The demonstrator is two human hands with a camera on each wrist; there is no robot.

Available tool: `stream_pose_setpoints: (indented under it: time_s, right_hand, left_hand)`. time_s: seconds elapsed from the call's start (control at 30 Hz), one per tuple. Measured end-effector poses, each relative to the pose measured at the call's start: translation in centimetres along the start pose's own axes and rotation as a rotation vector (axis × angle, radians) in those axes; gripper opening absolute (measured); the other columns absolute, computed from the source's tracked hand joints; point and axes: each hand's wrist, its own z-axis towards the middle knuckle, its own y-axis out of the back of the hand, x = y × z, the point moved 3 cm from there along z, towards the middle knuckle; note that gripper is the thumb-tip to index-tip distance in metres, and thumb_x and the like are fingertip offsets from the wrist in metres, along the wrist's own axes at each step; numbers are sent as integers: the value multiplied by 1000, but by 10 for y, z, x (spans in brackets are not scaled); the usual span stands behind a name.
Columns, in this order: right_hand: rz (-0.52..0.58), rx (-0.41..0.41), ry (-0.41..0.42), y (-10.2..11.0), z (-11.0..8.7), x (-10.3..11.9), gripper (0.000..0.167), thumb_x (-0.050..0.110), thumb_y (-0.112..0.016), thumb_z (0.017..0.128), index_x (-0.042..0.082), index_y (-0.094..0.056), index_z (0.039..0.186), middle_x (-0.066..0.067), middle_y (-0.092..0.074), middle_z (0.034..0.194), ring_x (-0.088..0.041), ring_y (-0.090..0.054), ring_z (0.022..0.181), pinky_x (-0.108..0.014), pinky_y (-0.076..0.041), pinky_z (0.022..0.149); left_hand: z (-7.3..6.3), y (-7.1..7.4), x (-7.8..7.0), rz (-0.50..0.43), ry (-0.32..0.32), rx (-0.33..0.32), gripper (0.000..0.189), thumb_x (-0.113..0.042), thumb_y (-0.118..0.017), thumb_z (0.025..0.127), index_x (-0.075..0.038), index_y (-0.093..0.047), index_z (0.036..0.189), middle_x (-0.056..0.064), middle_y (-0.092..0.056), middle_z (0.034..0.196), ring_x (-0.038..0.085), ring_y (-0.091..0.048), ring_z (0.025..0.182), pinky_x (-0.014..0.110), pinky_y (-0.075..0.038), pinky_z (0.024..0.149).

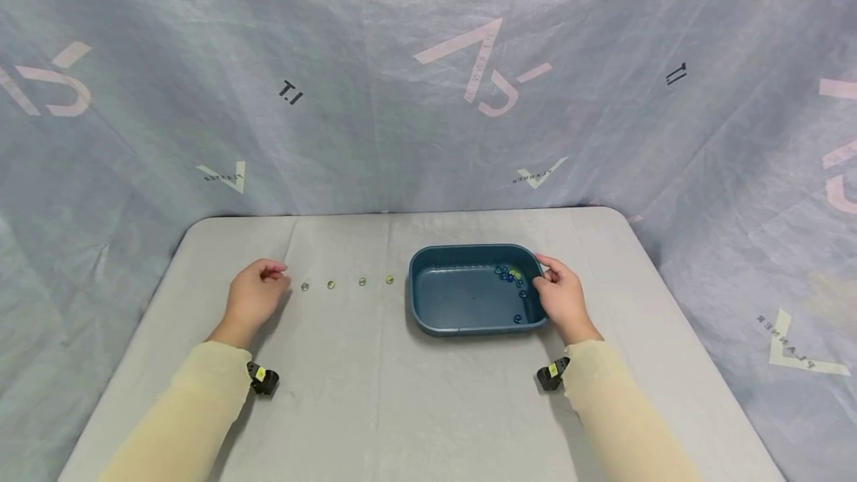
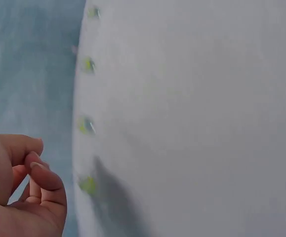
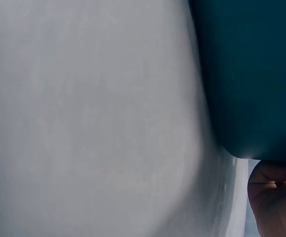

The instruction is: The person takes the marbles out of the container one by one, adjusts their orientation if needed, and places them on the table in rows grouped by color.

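My right hand (image 1: 562, 300) grips the right end of a dark blue plastic tray (image 1: 442, 331), thumb at the rim and the other fingers around the outer wall. In the right wrist view the tray's wall (image 3: 251, 79) fills the upper right, beside the hand's curled fingers. Several blue and yellow-green glass marbles (image 1: 510, 277) lie at the tray's right end. Left of the tray, several clear marbles with yellow-green tints (image 1: 362, 282) form a row on the table. My left hand (image 1: 257, 290) is just beyond the row's left end, fingers loosely curled, with no marble visible in them.
A pale cloth covers the table (image 1: 321, 407), with rounded far corners. Behind it hangs a grey-blue printed curtain (image 1: 375, 95), which also runs down both sides. A small black camera is strapped at each wrist.
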Motion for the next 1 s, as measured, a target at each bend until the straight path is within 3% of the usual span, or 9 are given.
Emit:
stream_pose_setpoints:
  time_s: [0.1,0.23,0.57,0.83,1.0]
  right_hand:
    - [-2,-2,1,0,0,0,51,5,-56,97,13,-58,147,-4,-46,81,-19,-43,66,-28,-37,57]
    - [-5,-1,0,0,-1,-2,51,5,-57,97,13,-58,147,-4,-46,81,-19,-43,66,-28,-37,56]
    - [-2,-4,2,-1,-1,-4,51,4,-57,97,12,-58,147,-5,-47,82,-20,-44,67,-28,-37,57]
    - [-13,-6,2,-1,0,-2,50,4,-57,98,12,-58,147,-5,-46,82,-20,-44,68,-28,-37,57]
    - [-15,-7,6,0,-1,2,50,5,-56,98,12,-58,147,-5,-47,82,-20,-44,67,-28,-37,57]
  left_hand:
    - [-3,-11,-25,-27,-99,1,21,-7,-67,97,3,-69,116,15,-67,102,26,-62,91,31,-50,75]
    - [-13,-29,-61,-71,-203,63,19,-4,-69,97,1,-70,114,13,-66,101,24,-61,89,32,-51,73]
    - [-35,-73,-142,-193,-341,184,15,-3,-73,94,-5,-72,108,8,-62,100,19,-58,85,34,-51,73]
    - [-56,-122,-188,-167,-476,294,13,-7,-73,96,-14,-72,107,-2,-59,99,14,-55,82,31,-50,71]
    - [-62,-146,-206,-129,-530,362,14,-11,-71,99,-17,-71,112,-7,-59,100,11,-54,80,28,-50,71]
